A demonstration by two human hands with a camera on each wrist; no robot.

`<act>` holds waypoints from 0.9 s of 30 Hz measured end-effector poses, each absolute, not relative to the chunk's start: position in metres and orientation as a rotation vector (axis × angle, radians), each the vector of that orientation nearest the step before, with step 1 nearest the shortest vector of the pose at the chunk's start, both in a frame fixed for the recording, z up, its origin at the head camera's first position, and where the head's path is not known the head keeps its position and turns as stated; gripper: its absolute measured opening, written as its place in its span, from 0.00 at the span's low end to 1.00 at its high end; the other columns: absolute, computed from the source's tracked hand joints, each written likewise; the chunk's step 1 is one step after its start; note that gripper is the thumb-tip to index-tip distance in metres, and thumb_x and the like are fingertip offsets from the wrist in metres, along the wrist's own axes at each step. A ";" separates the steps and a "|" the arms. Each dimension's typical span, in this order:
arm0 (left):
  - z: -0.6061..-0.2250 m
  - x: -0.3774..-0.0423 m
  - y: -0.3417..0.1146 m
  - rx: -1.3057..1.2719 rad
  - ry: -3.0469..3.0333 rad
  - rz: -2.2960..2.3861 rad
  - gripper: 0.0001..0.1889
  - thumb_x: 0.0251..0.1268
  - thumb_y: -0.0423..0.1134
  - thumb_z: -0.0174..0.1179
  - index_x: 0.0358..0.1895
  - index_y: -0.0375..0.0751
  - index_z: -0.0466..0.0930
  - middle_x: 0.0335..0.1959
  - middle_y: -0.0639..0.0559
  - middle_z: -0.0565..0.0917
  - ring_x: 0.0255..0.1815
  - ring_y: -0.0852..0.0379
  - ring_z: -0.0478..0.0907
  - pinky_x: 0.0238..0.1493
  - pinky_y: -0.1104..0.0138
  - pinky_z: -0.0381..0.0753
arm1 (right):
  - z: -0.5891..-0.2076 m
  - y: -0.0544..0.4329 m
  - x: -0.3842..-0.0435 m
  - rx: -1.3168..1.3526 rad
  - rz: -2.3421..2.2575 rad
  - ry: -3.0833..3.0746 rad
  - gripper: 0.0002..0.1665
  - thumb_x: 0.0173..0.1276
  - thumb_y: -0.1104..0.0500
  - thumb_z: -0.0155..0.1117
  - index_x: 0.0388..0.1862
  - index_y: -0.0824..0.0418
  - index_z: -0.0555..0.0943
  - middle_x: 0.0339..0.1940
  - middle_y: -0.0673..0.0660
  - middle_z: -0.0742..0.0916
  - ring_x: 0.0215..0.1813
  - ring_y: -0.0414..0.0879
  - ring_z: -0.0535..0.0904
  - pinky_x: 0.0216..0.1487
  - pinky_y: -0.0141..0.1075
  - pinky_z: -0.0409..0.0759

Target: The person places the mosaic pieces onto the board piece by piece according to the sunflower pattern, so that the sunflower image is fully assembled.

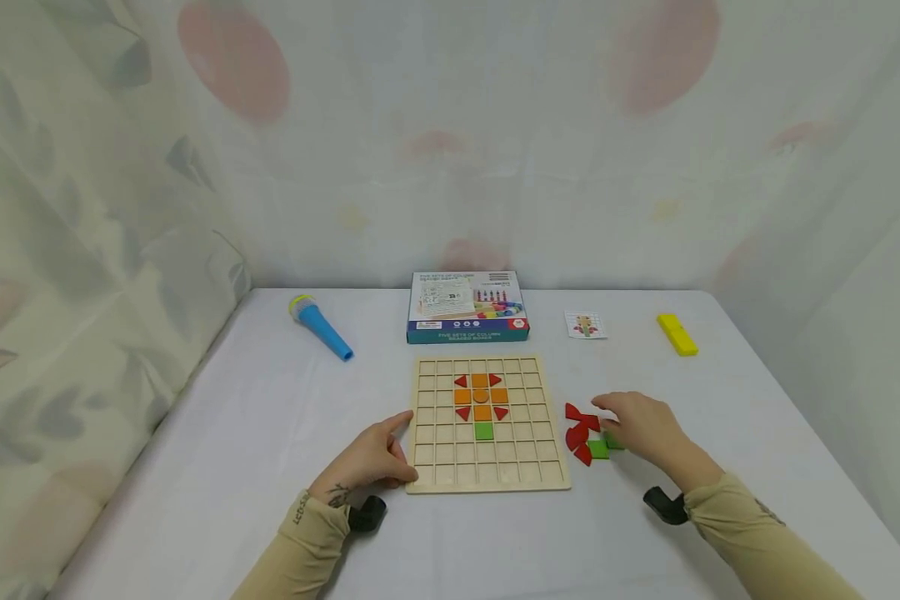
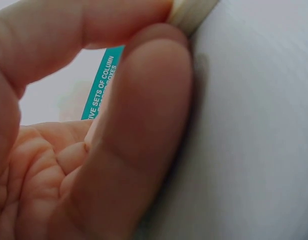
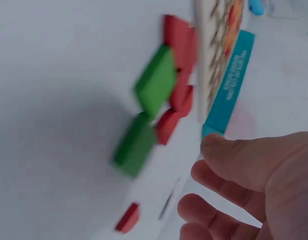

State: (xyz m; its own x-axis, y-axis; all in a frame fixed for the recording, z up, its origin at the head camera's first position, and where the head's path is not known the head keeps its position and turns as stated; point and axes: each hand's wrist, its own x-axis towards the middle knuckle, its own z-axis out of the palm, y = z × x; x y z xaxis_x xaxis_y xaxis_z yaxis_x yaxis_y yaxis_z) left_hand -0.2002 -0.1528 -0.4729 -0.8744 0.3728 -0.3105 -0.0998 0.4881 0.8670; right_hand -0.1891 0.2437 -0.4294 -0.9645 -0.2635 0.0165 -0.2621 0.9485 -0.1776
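Note:
My left hand (image 1: pixel 367 454) rests at the left edge of a wooden grid board (image 1: pixel 528 454), its index finger and thumb touching the rim. In the left wrist view the thumb (image 2: pixel 148 100) is close to the board's pale edge. On the grid lie orange squares (image 1: pixel 462 397) around an orange disc (image 1: pixel 481 397), several red triangles (image 1: pixel 462 413) and a green square (image 1: pixel 483 431). Right of the board my right hand (image 1: pixel 641 425) hovers over loose red pieces (image 1: pixel 577 437) and green squares (image 3: pixel 156 82). Its thumb and fingers are apart with nothing between them.
Behind the board lies a cardboard box (image 1: pixel 468 333) with a teal side. A blue toy microphone (image 1: pixel 326 332) is at the back left. At the back right are a small pattern card (image 1: pixel 586 325) and a yellow block (image 1: pixel 677 335). Patterned cloth (image 1: pixel 345 150) hangs around the table.

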 end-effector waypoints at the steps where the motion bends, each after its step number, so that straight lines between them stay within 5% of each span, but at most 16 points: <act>1: -0.473 -0.200 -0.153 0.226 2.274 1.369 0.53 0.38 0.31 0.72 0.72 0.38 0.51 0.19 0.49 0.77 0.16 0.58 0.74 0.20 0.66 0.75 | -0.433 0.248 -0.186 -0.416 -0.265 3.093 0.19 0.56 0.62 0.67 0.49 0.62 0.81 0.44 0.58 0.86 0.46 0.55 0.81 0.41 0.47 0.80; 14: -0.474 -0.200 -0.154 0.236 2.280 1.365 0.52 0.39 0.31 0.72 0.72 0.39 0.51 0.19 0.49 0.77 0.16 0.58 0.74 0.21 0.66 0.75 | -0.455 0.264 -0.164 -0.474 -0.215 3.126 0.16 0.51 0.66 0.70 0.42 0.61 0.82 0.34 0.52 0.86 0.36 0.47 0.81 0.35 0.42 0.80; 27: -0.472 -0.199 -0.153 0.231 2.287 1.360 0.52 0.39 0.31 0.72 0.72 0.38 0.51 0.19 0.49 0.77 0.16 0.59 0.74 0.21 0.66 0.75 | -0.433 0.251 -0.179 -0.406 -0.323 3.037 0.08 0.53 0.66 0.69 0.30 0.56 0.81 0.26 0.48 0.82 0.29 0.42 0.73 0.31 0.37 0.76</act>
State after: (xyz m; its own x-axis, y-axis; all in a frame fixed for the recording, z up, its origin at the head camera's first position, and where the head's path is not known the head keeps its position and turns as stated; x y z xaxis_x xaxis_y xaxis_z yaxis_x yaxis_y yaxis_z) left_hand -0.1991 -0.1528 -0.4724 -0.8770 0.3712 -0.3050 -0.0908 0.4953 0.8640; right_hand -0.1794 0.2509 -0.4332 -0.9635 -0.2658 -0.0319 -0.2532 0.9433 -0.2147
